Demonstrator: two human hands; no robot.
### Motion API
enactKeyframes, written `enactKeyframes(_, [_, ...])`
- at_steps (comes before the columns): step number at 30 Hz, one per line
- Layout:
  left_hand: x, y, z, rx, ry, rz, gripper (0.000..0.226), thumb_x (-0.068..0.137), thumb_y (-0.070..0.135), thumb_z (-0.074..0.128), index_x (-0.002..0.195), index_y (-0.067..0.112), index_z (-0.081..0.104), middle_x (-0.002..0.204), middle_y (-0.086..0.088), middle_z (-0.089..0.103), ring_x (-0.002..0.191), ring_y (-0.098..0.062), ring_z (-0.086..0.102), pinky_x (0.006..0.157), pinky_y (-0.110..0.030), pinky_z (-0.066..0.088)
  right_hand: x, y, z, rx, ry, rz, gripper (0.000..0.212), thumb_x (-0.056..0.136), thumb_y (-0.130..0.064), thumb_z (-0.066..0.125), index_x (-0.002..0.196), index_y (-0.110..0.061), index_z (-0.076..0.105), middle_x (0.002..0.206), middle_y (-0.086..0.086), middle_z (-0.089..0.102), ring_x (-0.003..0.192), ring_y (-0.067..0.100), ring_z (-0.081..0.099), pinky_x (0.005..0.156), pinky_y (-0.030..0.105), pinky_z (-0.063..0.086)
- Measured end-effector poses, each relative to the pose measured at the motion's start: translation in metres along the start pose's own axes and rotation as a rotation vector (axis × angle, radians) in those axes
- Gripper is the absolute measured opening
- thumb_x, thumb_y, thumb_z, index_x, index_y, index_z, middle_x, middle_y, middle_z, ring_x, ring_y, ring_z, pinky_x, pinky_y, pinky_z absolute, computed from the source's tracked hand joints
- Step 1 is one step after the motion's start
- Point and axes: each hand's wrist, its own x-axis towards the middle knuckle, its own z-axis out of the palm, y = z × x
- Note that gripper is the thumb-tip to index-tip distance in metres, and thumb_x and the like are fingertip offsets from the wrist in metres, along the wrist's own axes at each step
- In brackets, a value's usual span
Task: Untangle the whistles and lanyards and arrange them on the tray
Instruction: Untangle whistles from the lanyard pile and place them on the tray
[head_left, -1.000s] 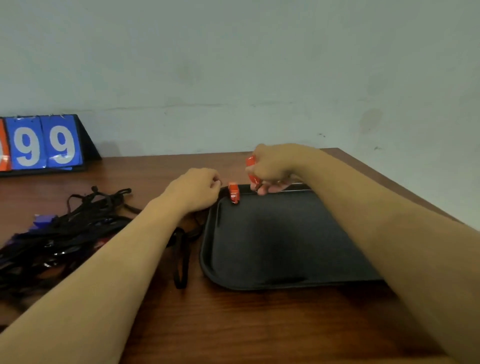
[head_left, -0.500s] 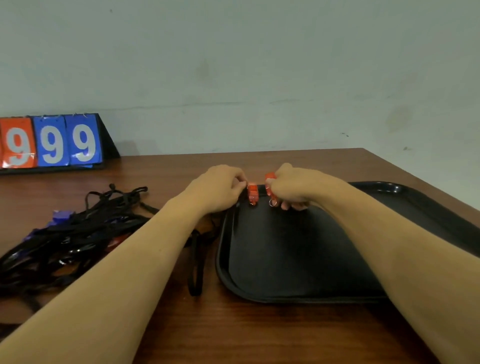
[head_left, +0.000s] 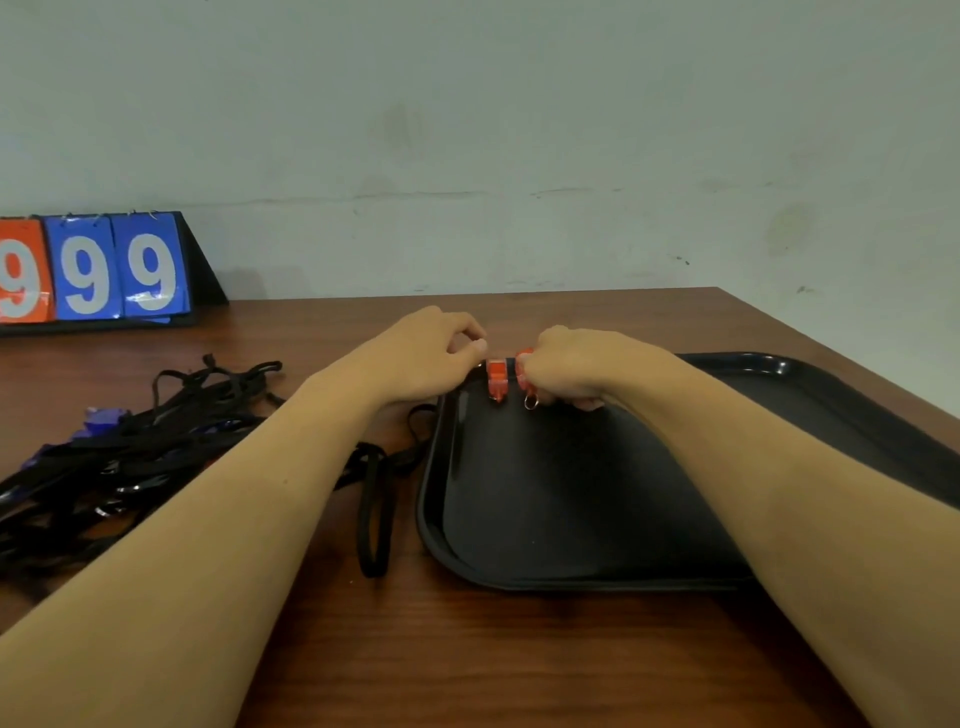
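A black tray (head_left: 571, 519) sits on the right half of a brown wooden tabletop (head_left: 519, 665). Both hands are at the tray's far left corner.

The right hand (head_left: 571, 371) has its fingers curled tight around an orange whistle (head_left: 523, 379). A small metal ring (head_left: 530, 401) hangs down from this whistle, just above the tray floor.

A second orange whistle (head_left: 496, 379) is just beside the first one, right at the tray's far left corner. It seems to rest on the tray, close to the rim.

The left hand (head_left: 431, 358) is at the tray's far rim, next to the second whistle. Its thumb and first finger are pressed together in a pinch — what they hold is too small to tell.

A loose black lanyard (head_left: 375, 506) lies on the tabletop just beside the tray's left edge. More black lanyards sit in a tangled pile (head_left: 119, 457) near the left edge of the tabletop, with some blue bits poking out.

A flip scoreboard (head_left: 93, 270) stands at the far left of the tabletop — it shows nines.
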Motion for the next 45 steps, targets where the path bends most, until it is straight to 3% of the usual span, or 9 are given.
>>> enactKeyframes(4, [0.001, -0.002, 0.006, 0.030, -0.027, -0.024, 0.029, 0.103, 0.029, 0.048, 0.126, 0.020, 0.062, 0.093, 0.010, 0.054, 0.095, -0.013, 0.055, 0.082, -0.027, 0.038, -0.004, -0.005, 0.001, -0.116, 0.008, -0.007, 0.008, 0.100, -0.006, 0.049, 0.092, -0.008, 0.050, 0.081, 0.010, 0.050, 0.066, 0.020, 0.049, 0.057, 0.028, 0.042])
enactKeyframes(13, [0.000, -0.002, 0.004, 0.008, -0.020, -0.036, 0.028, 0.100, 0.024, 0.050, 0.123, 0.020, 0.065, 0.085, 0.018, 0.054, 0.087, -0.008, 0.055, 0.079, -0.024, 0.038, -0.009, -0.005, 0.003, -0.177, 0.045, -0.032, 0.031, 0.104, -0.019, 0.047, 0.073, -0.014, 0.041, 0.075, 0.007, 0.049, 0.061, 0.019, 0.048, 0.052, 0.030, 0.036])
enactKeyframes(20, [-0.002, -0.002, 0.002, 0.005, 0.011, -0.041, 0.028, 0.098, 0.019, 0.048, 0.120, 0.022, 0.066, 0.083, 0.018, 0.051, 0.086, -0.008, 0.051, 0.079, -0.025, 0.036, -0.013, -0.008, 0.004, -0.218, 0.073, -0.062, 0.016, 0.104, -0.017, 0.047, 0.093, -0.006, 0.047, 0.073, 0.005, 0.046, 0.061, 0.016, 0.044, 0.052, 0.026, 0.036])
enactKeyframes(27, [-0.007, -0.002, -0.008, 0.045, -0.010, -0.107, 0.039, 0.099, 0.010, 0.040, 0.131, 0.022, 0.060, 0.137, -0.005, 0.058, 0.109, -0.014, 0.052, 0.091, -0.026, 0.036, -0.022, -0.010, 0.002, -0.237, 0.071, -0.115, 0.008, 0.105, -0.016, 0.045, 0.102, -0.008, 0.045, 0.073, 0.004, 0.042, 0.061, 0.015, 0.041, 0.053, 0.027, 0.033])
enactKeyframes(31, [-0.004, -0.004, -0.020, 0.115, -0.006, -0.170, 0.054, 0.093, 0.003, 0.042, 0.142, 0.025, 0.047, 0.141, -0.013, 0.053, 0.118, -0.026, 0.052, 0.094, -0.035, 0.042, -0.022, -0.007, 0.003, -0.232, 0.097, -0.134, 0.024, 0.106, -0.016, 0.044, 0.125, -0.005, 0.055, 0.091, 0.005, 0.049, 0.088, 0.021, 0.050, 0.079, 0.030, 0.039])
enactKeyframes(33, [-0.005, -0.004, -0.021, 0.122, -0.012, -0.187, 0.056, 0.092, 0.002, 0.041, 0.143, 0.024, 0.047, 0.140, -0.013, 0.054, 0.122, -0.027, 0.052, 0.094, -0.036, 0.042, -0.020, -0.006, 0.003, -0.232, 0.139, -0.131, 0.019, 0.105, -0.014, 0.045, 0.116, -0.005, 0.058, 0.090, 0.005, 0.050, 0.091, 0.024, 0.051, 0.082, 0.032, 0.042])
enactKeyframes(36, [-0.006, -0.004, -0.016, 0.105, -0.056, -0.210, 0.057, 0.091, -0.001, 0.041, 0.143, 0.023, 0.048, 0.137, -0.014, 0.057, 0.121, -0.028, 0.053, 0.093, -0.034, 0.041, -0.023, -0.007, 0.001, -0.212, 0.213, -0.142, 0.018, 0.100, -0.010, 0.050, 0.082, -0.005, 0.048, 0.076, 0.003, 0.047, 0.081, 0.023, 0.054, 0.080, 0.037, 0.047])
enactKeyframes(41, [-0.006, -0.009, -0.014, 0.143, -0.078, -0.232, 0.054, 0.092, 0.001, 0.040, 0.140, 0.025, 0.052, 0.139, -0.011, 0.056, 0.122, -0.027, 0.053, 0.097, -0.037, 0.043, -0.042, -0.012, 0.000, -0.341, 0.347, -0.208, 0.010, 0.097, -0.010, 0.050, 0.097, -0.010, 0.040, 0.080, 0.002, 0.038, 0.086, 0.027, 0.047, 0.076, 0.038, 0.036])
enactKeyframes(45, [-0.008, -0.012, -0.014, 0.143, -0.053, -0.250, 0.052, 0.092, 0.000, 0.039, 0.134, 0.025, 0.057, 0.137, -0.009, 0.057, 0.120, -0.025, 0.054, 0.098, -0.037, 0.044, -0.053, -0.013, -0.007, -0.472, 0.416, -0.191, 0.020, 0.094, -0.012, 0.054, 0.079, -0.012, 0.041, 0.075, 0.001, 0.038, 0.073, 0.022, 0.044, 0.076, 0.037, 0.032])
